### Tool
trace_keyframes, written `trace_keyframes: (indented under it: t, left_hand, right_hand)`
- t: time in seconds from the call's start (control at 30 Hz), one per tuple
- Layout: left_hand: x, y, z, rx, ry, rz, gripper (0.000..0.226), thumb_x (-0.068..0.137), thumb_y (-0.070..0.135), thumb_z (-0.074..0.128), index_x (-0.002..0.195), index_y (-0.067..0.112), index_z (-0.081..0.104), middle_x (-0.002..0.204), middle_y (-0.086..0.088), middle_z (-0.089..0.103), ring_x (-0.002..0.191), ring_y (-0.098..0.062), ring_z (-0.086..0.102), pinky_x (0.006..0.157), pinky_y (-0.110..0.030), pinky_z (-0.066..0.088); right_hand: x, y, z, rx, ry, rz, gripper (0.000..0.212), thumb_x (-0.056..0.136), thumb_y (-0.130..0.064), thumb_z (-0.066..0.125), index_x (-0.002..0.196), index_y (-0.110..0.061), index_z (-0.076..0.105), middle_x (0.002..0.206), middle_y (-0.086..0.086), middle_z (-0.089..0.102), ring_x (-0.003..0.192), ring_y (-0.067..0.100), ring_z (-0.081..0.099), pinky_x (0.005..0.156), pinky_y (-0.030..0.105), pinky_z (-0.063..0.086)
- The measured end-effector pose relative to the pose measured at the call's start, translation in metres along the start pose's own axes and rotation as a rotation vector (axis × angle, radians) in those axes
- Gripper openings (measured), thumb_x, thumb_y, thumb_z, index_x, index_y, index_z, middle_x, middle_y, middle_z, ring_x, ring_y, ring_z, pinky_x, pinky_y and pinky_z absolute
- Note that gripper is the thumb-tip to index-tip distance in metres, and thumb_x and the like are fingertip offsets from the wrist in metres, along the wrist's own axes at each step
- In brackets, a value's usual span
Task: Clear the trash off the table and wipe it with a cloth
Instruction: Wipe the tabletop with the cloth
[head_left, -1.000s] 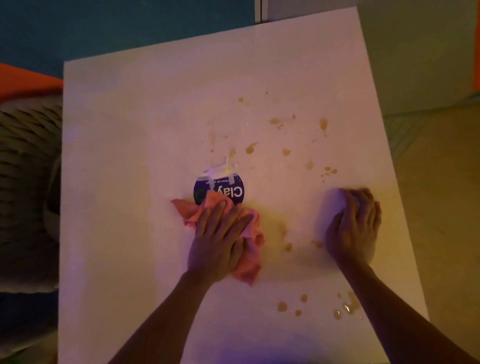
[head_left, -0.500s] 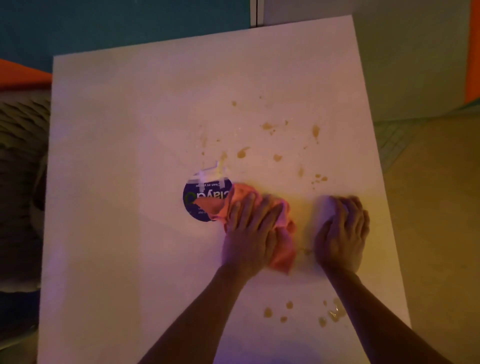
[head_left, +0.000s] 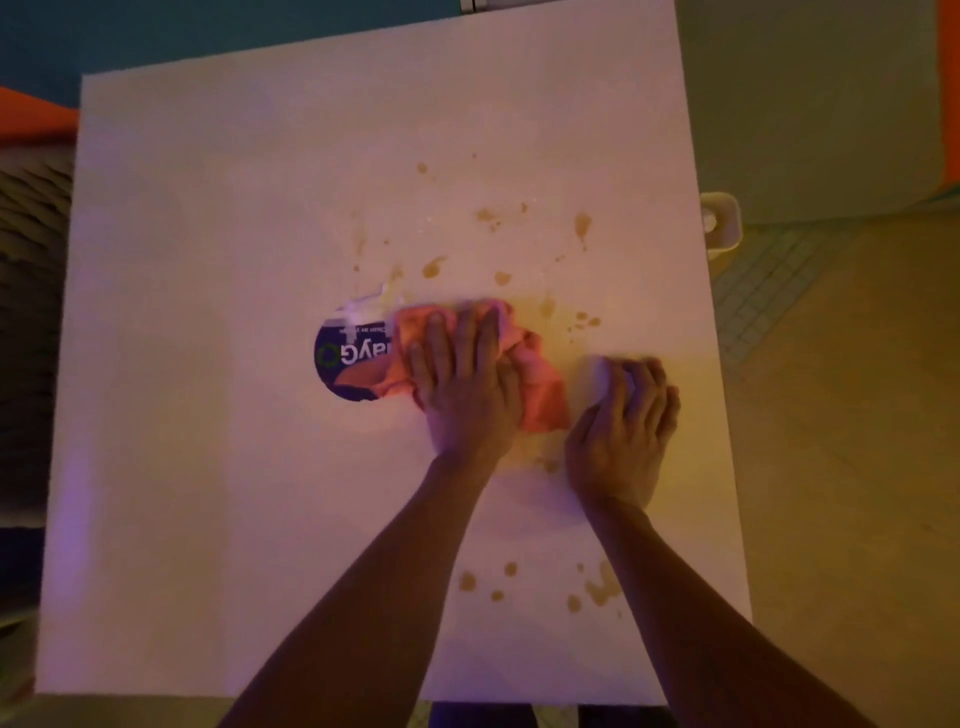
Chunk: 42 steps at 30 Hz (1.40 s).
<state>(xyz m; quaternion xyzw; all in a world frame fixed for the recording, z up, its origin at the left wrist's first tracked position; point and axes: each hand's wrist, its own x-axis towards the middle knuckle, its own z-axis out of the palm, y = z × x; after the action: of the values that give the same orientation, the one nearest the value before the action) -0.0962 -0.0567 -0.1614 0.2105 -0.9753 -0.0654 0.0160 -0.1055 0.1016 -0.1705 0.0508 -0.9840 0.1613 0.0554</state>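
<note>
An orange-pink cloth lies bunched near the middle of the white table. My left hand presses down on it with straight fingers. The cloth's left end overlaps a round purple sticker with white letters. Brown splashes dot the table beyond the cloth, and more splashes sit near the front right edge between my forearms. My right hand rests on the table just right of the cloth with bent fingers. A pale patch shows at its fingertips; whether it holds anything is unclear.
A small white bin stands on the floor beside the table's right edge. A woven seat sits off the left edge. A wet smear surrounds the cloth.
My left hand has slid the cloth to the right across the sticker, up against my right hand. My right hand has stayed nearly in place.
</note>
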Motion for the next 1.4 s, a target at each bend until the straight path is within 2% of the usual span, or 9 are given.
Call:
trace_keyframes:
  t: [0.17,0.27,0.47,0.63,0.77,0.87,1.07,1.27,1.4]
  left_hand:
    - [-0.037,0.0,0.0,0.007,-0.086,0.349,0.054,0.102,0.036,0.039,0.155,0.028,0.037,0.161,0.0,0.036,0.151,-0.034,0.026,0.122,-0.055,0.017]
    - [-0.062,-0.039,-0.006,0.032,-0.099,0.382,0.053,0.103,0.035,0.039,0.156,0.03,0.036,0.162,0.001,0.034,0.152,-0.03,0.024,0.122,-0.054,0.018]
    - [-0.146,-0.097,-0.012,0.011,-0.07,-0.062,0.056,0.1,0.033,0.035,0.155,0.023,0.036,0.159,-0.01,0.04,0.148,-0.037,0.031,0.12,-0.057,0.022]
    - [-0.188,-0.04,-0.003,-0.044,-0.017,-0.544,0.058,0.102,0.039,0.026,0.157,0.022,0.031,0.162,-0.006,0.035,0.148,-0.037,0.03,0.119,-0.057,0.018]
    - [-0.168,0.008,0.003,-0.083,-0.003,-0.685,0.061,0.099,0.041,0.023,0.158,0.025,0.025,0.165,-0.005,0.027,0.151,-0.038,0.023,0.119,-0.061,0.016]
    - [-0.135,0.032,0.01,-0.091,0.004,-0.6,0.061,0.098,0.04,0.027,0.157,0.021,0.031,0.163,-0.007,0.032,0.148,-0.042,0.029,0.118,-0.063,0.019]
    - [-0.114,0.067,0.016,-0.017,-0.014,-0.18,0.058,0.1,0.039,0.035,0.157,0.026,0.032,0.161,-0.003,0.035,0.147,-0.04,0.03,0.12,-0.058,0.014]
    - [-0.14,0.031,0.004,0.008,-0.097,0.215,0.057,0.101,0.037,0.038,0.157,0.029,0.032,0.163,-0.001,0.034,0.151,-0.035,0.025,0.124,-0.053,0.012]
    - [-0.168,0.0,-0.004,-0.016,-0.076,0.301,0.053,0.102,0.035,0.041,0.155,0.029,0.037,0.161,0.0,0.037,0.152,-0.031,0.026,0.123,-0.053,0.017]
  right_hand:
    - [-0.001,0.008,-0.002,0.061,0.02,-0.004,0.053,0.082,-0.015,0.053,0.134,-0.006,0.056,0.137,0.017,0.051,0.141,0.038,0.036,0.119,0.054,0.02]
    - [-0.001,0.01,-0.005,0.106,-0.013,-0.027,0.057,0.081,-0.011,0.051,0.138,-0.009,0.053,0.14,0.015,0.049,0.143,0.038,0.034,0.12,0.053,0.019]
    - [-0.009,0.032,-0.014,0.165,-0.113,-0.2,0.063,0.082,-0.008,0.043,0.144,-0.009,0.047,0.149,0.012,0.043,0.147,0.037,0.026,0.122,0.051,0.016]
    - [-0.026,0.065,-0.028,0.187,-0.188,-0.354,0.063,0.083,-0.005,0.039,0.146,-0.005,0.044,0.152,0.011,0.041,0.149,0.031,0.026,0.121,0.052,0.019]
    - [-0.055,0.091,-0.042,0.234,-0.186,-0.364,0.063,0.081,-0.002,0.04,0.143,-0.002,0.047,0.15,0.013,0.043,0.147,0.03,0.031,0.119,0.052,0.024]
    - [-0.074,0.111,-0.053,0.247,-0.191,-0.39,0.062,0.081,-0.002,0.042,0.143,-0.001,0.047,0.15,0.015,0.043,0.147,0.031,0.031,0.118,0.054,0.026]
    - [-0.079,0.114,-0.056,0.169,-0.215,-0.378,0.062,0.083,-0.003,0.045,0.145,-0.004,0.047,0.151,0.012,0.042,0.149,0.029,0.027,0.119,0.053,0.024]
    - [-0.08,0.115,-0.052,0.148,-0.176,-0.39,0.064,0.079,-0.002,0.05,0.143,-0.003,0.048,0.149,0.012,0.045,0.146,0.029,0.032,0.117,0.053,0.027]
    - [-0.076,0.114,-0.053,0.122,-0.165,-0.384,0.065,0.077,-0.003,0.046,0.142,-0.004,0.049,0.145,0.012,0.047,0.144,0.029,0.035,0.116,0.051,0.028]
